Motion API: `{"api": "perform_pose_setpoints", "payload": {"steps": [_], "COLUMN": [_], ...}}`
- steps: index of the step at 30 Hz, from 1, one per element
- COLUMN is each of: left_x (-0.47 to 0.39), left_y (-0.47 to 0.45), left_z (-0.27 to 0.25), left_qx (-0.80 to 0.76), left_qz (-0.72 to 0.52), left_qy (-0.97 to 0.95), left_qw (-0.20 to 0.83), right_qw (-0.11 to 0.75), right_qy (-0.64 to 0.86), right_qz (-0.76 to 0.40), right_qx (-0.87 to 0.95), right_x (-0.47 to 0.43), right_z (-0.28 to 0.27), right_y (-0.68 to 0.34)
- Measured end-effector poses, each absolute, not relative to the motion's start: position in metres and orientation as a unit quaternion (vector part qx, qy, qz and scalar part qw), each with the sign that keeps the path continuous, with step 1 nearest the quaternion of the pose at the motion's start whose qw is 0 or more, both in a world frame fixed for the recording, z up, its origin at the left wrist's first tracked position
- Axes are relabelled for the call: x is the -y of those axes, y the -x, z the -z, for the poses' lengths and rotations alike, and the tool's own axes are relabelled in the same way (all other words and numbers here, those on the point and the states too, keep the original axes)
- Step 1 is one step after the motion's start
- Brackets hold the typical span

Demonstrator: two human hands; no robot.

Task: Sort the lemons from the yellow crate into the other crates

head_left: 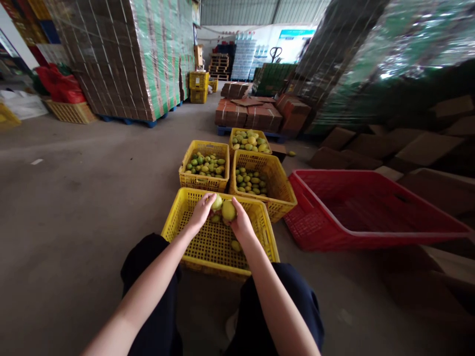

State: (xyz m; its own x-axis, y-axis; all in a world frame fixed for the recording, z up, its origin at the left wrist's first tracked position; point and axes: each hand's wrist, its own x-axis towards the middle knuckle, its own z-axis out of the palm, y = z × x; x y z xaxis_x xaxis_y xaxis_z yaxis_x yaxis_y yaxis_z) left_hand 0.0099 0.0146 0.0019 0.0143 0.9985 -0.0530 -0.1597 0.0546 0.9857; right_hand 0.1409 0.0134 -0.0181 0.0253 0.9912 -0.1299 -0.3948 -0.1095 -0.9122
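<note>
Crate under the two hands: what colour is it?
The crate is yellow; it shows best in the head view, the only one here.

A greenish fruit (216, 201) and a yellower fruit (229, 211) are held side by side over a yellow crate (204, 242), where more fruit (235, 245) is partly hidden.

At left, a film-wrapped stack of cartons (111, 59) stands on blue pallets (129, 121), near a red bag (65, 90) on a tan crate (71, 112). At centre rear, wooden pallets (219, 64) adjoin a pale stack of bottles (243, 58); in front, strapped cardboard bundles (232, 114) rest on a low blue pallet (223, 130).
</note>
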Motion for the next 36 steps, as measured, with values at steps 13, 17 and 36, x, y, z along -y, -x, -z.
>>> {"api": "perform_pose_setpoints", "payload": {"steps": [13, 17, 36], "left_x": [-0.013, -0.013, -0.013], "left_y": [-0.007, -0.008, -0.004], "left_z": [-0.010, -0.006, -0.010], "left_qx": [-0.497, -0.509, -0.362], "left_qz": [-0.401, -0.390, -0.555], "left_qy": [-0.397, -0.387, -0.294], "left_qw": [0.659, 0.662, 0.689], "right_qw": [0.449, 0.426, 0.463], "right_qy": [0.400, 0.458, 0.421], "right_qz": [-0.754, -0.742, -0.734], "right_qx": [0.266, 0.242, 0.264], "right_x": [0.000, -0.003, -0.009], "right_z": [-0.009, -0.007, -0.008], "right_y": [-0.143, -0.141, -0.148]}}
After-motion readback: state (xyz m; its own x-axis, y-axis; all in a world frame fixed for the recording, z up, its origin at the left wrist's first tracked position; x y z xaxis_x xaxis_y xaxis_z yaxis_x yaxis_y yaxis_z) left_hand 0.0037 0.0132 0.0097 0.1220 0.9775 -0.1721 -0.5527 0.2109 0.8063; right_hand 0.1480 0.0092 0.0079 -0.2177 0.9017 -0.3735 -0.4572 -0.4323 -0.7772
